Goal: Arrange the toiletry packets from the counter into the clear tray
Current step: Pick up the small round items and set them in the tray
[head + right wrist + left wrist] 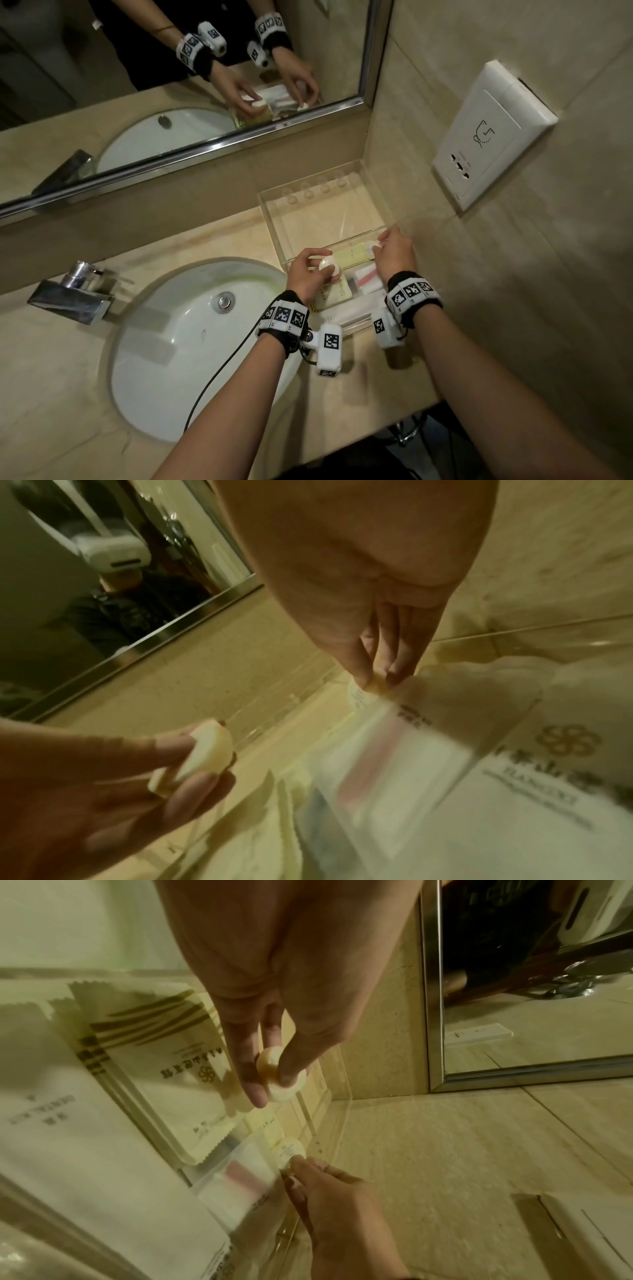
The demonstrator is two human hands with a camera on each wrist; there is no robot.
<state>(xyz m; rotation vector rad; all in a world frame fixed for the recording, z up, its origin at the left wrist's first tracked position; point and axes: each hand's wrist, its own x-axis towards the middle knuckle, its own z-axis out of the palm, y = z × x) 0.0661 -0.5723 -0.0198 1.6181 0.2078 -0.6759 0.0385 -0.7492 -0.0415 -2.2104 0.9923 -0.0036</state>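
Note:
The clear tray [322,212] stands in the counter's back right corner, its far part bare. My left hand [320,265] pinches two round white packets [281,1073] just over the tray's near left corner. My right hand [376,245] pinches another round white packet [358,696] at the tray's near right wall. A pale yellow packet [352,255] lies between the hands along that near wall. Flat packets lie on the counter in front of the tray: a striped one [171,1056], a pink-and-white one [364,281] and a long white one [68,1137].
The white sink basin [191,342] lies left of the packets, with a chrome tap [75,294] beyond it. A mirror [171,68] runs along the back wall. On the right wall hangs a white socket plate [489,137]. The counter's front edge [394,411] is close below my wrists.

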